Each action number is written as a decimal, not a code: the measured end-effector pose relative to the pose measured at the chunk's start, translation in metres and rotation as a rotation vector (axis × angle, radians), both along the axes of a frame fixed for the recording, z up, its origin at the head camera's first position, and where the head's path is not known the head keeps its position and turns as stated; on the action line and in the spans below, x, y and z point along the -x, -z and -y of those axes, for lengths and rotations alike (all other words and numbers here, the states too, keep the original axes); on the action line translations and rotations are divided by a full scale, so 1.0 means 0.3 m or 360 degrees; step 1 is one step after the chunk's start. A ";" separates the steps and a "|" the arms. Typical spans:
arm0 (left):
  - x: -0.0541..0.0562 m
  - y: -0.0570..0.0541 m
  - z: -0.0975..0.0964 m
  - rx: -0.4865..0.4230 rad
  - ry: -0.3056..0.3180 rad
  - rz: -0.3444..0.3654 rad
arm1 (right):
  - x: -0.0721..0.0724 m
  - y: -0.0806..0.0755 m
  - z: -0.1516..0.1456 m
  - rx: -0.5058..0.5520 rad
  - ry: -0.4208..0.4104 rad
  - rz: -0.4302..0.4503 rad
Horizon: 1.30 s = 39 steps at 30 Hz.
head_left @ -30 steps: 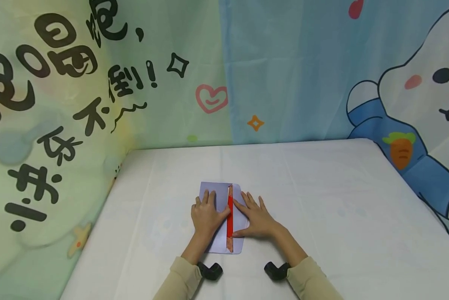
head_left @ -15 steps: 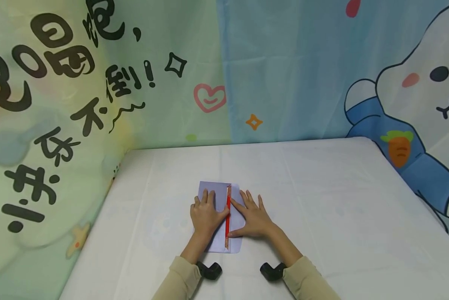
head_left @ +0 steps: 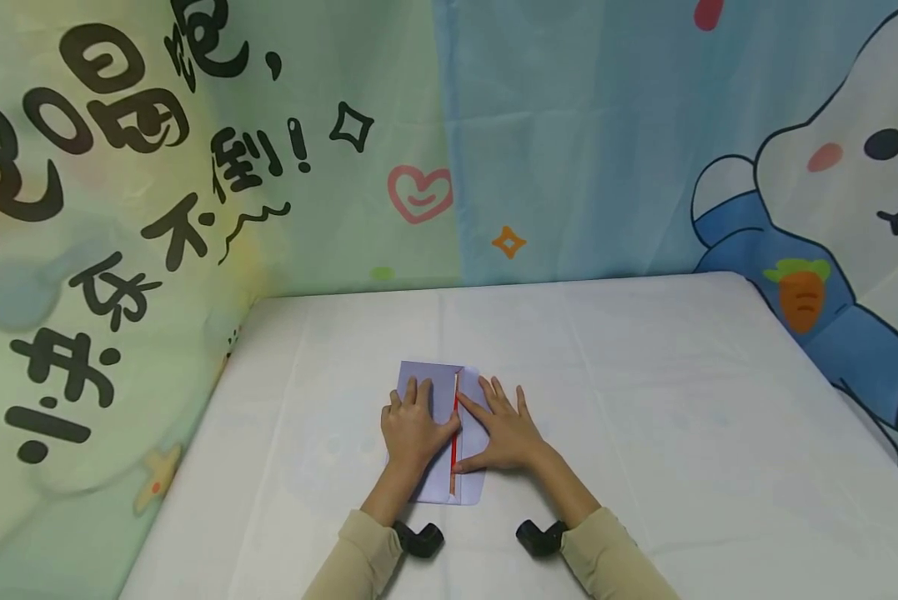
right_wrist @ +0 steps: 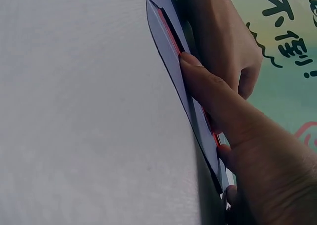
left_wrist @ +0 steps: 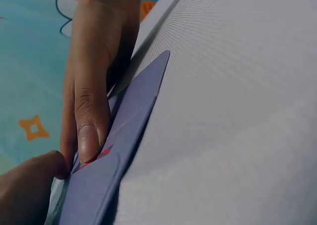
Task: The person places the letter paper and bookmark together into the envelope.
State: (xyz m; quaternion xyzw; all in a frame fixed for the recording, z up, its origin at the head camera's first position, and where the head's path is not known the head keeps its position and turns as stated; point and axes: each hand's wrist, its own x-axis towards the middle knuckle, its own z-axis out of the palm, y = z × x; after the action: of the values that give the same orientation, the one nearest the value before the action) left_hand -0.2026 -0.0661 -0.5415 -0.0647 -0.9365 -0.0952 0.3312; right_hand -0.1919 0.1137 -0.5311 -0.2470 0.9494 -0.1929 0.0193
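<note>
A lavender envelope (head_left: 439,383) lies on the white table, its round-cornered flap (head_left: 471,487) spread to the right. In its opening shows the thin edge of a red card (head_left: 454,450) with brownish ends; the remainder is hidden inside. My left hand (head_left: 413,429) rests on the envelope's left part, fingers straight, thumb at the opening's edge. Over the flap my right hand (head_left: 512,433) is spread, index finger and thumb against the card's edge. In the right wrist view, the right thumb (right_wrist: 198,74) touches the red edge. The left wrist view shows the left thumb (left_wrist: 29,183) beside the envelope.
White cloth covers the table (head_left: 689,400) around the envelope. Behind stands a printed backdrop (head_left: 569,150) with lettering and a cartoon animal. A black wrist device (head_left: 420,540) sits below each hand.
The red strip has narrowed as the card slid left, deeper into the envelope. My right hand has shifted slightly left with it; the left hand has stayed in place.
</note>
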 end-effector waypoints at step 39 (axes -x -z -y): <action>-0.022 0.002 -0.019 -0.0020 -0.0066 0.0131 | -0.014 -0.012 -0.006 -0.0033 -0.0023 -0.0030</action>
State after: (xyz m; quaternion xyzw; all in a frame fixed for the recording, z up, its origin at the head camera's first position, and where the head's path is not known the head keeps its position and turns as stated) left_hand -0.1959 -0.0604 -0.5421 -0.0392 -0.9499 -0.0966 0.2948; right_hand -0.1875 0.1155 -0.5276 -0.2553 0.9497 -0.1805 0.0142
